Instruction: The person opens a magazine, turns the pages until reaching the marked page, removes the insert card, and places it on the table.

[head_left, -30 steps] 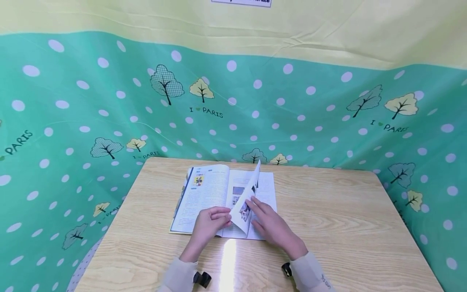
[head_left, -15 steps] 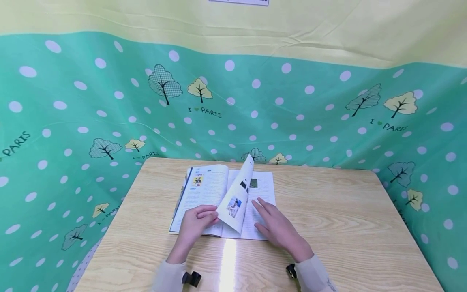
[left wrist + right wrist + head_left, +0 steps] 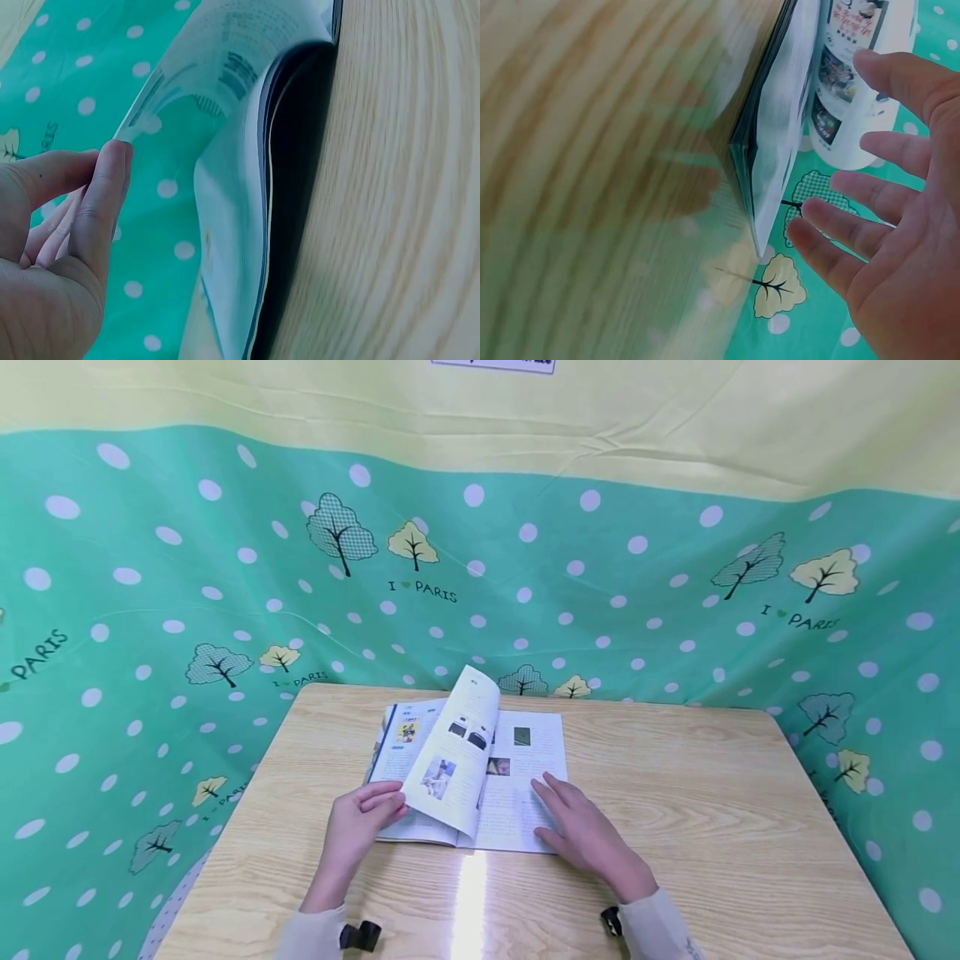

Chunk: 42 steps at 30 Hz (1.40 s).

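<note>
Head view: green polka-dotted cloth (image 3: 525,568) hangs behind the open paper book (image 3: 510,822) on the pale wooden counter (image 3: 705,802). The left hand (image 3: 360,818) pinches a white printed page (image 3: 459,768) (partly screening the book's left side), farther left than before; the right hand (image 3: 585,833) has fingers spread.

My left hand (image 3: 362,818) now pinches the page (image 3: 450,760) nearer the left edge of the table (image 3: 712,793), over the left side of the book (image 3: 506,814); my right hand (image 3: 588,835), now off that page, sits nearer the right edge.
</note>
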Each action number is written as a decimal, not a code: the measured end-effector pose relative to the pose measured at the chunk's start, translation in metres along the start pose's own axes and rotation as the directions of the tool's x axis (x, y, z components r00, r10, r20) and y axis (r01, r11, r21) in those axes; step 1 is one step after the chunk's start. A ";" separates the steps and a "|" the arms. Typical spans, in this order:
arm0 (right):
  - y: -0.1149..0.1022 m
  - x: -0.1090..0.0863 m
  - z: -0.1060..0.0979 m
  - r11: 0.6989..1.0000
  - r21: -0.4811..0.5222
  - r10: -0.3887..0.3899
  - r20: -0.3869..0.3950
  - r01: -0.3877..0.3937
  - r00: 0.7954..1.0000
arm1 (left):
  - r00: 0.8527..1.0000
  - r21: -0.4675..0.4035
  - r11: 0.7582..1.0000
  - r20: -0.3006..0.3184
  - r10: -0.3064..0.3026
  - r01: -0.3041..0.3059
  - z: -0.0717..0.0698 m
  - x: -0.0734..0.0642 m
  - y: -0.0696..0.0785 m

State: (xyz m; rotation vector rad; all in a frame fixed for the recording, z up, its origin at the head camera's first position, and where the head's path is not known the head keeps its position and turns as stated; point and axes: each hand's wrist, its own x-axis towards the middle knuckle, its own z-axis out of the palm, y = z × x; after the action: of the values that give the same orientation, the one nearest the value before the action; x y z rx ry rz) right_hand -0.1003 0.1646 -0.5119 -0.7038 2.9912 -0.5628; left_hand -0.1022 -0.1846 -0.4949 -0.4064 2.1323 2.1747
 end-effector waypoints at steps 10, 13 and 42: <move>0.004 -0.004 0.001 1.000 -0.012 0.024 0.071 -0.023 0.997 | 0.998 0.013 1.000 -0.057 -0.019 0.020 -0.021 0.000 -0.004; 0.005 -0.006 0.001 1.000 -0.008 0.010 0.080 -0.010 0.997 | 0.997 0.017 0.999 -0.068 -0.027 0.028 -0.026 -0.001 -0.005; 0.007 -0.010 0.005 0.999 -0.031 0.026 0.157 -0.021 0.987 | 0.984 0.142 0.980 -0.132 -0.123 0.142 -0.072 -0.001 -0.033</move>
State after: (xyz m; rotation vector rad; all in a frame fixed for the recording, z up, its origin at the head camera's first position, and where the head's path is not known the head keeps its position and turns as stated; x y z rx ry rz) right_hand -0.0940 0.1726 -0.5199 -0.6794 2.8630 -0.4408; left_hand -0.0833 -0.2542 -0.5270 -0.6657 2.2415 1.9489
